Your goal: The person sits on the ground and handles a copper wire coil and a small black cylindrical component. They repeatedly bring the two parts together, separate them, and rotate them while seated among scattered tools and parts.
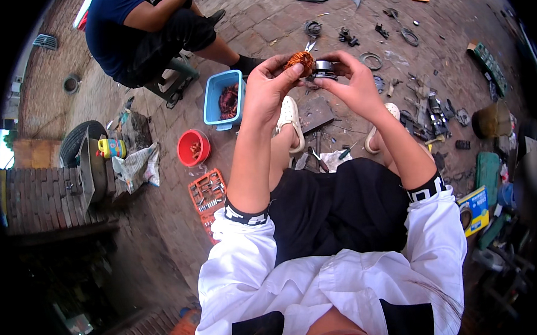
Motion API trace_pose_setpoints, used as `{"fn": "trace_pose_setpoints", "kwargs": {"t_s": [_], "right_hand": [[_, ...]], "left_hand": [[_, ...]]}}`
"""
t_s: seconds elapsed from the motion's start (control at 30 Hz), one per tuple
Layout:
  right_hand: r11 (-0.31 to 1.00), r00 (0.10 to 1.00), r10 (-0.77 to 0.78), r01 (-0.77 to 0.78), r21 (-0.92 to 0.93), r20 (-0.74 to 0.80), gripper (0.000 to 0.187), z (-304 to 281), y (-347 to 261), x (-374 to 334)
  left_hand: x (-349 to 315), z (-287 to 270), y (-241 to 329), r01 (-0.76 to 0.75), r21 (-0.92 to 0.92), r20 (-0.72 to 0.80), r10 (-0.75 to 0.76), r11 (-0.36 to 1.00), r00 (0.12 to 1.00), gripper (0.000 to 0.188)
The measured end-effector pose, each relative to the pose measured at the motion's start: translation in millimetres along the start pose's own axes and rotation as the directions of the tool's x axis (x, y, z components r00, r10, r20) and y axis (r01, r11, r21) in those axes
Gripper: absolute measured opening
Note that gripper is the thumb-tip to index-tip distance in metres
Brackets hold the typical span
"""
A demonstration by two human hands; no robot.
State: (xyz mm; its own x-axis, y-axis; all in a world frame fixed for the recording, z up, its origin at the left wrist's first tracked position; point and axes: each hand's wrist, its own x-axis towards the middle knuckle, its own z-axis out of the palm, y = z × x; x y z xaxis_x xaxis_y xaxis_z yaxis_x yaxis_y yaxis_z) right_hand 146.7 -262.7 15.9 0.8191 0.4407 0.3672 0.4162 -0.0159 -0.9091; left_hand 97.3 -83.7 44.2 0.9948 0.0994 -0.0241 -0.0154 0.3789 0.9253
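- Seated co-worker (140, 27) far left, apart from the work; blue tub (214, 96) of copper scrap and red bowl (193, 147) sit on the brick paving (257, 23) below the hands.
- Left hand (266, 86) pinches the copper-wound motor coil (299, 61) with fingertips and thumb, held up above the knees.
- Right hand (356, 84) grips the metal ring housing (324, 67), fingers curled over it, touching the coil's right side.
- Judgement: winding looks partly out of the housing; separation not finished, copper not yet in the tub.
- Coil and housing share an axis running roughly left-right between the hands; coil end faces left.
- Loose tools (427, 111) scattered at right.
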Motion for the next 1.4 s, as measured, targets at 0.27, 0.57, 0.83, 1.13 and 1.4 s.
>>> {"fn": "trace_pose_setpoints", "kwargs": {"t_s": [0.27,0.57,0.83,1.13,1.4], "right_hand": [[0.917,0.984,0.169,-0.176,0.359,0.052,0.044,0.1,4.8,1.9],[0.766,0.990,0.094,-0.137,0.628,0.100,0.042,-4.8,14.9,1.2],[0.713,0.987,0.142,-0.153,0.685,0.073,0.048,-0.9,23.2,1.4],[0.678,0.981,0.183,-0.175,0.714,0.067,0.048,3.8,17.4,0.2],[0.646,0.950,0.182,-0.309,0.698,0.252,0.041,-5.9,10.9,1.2]], "left_hand": [[1.9,-7.0,-2.7,0.029,-0.177,0.038,-0.023,0.984,0.999,0.027],[2.5,-13.0,-0.9,0.021,-0.250,0.000,-0.021,0.968,1.000,0.028],[-0.3,-9.3,1.0,0.011,-0.296,0.075,0.011,0.955,0.997,0.028],[-1.8,-14.6,7.5,0.028,-0.192,0.214,0.014,0.981,0.977,0.033],[-5.0,-11.8,6.6,-0.184,-0.081,0.331,0.200,0.980,0.922,0.032]]}}
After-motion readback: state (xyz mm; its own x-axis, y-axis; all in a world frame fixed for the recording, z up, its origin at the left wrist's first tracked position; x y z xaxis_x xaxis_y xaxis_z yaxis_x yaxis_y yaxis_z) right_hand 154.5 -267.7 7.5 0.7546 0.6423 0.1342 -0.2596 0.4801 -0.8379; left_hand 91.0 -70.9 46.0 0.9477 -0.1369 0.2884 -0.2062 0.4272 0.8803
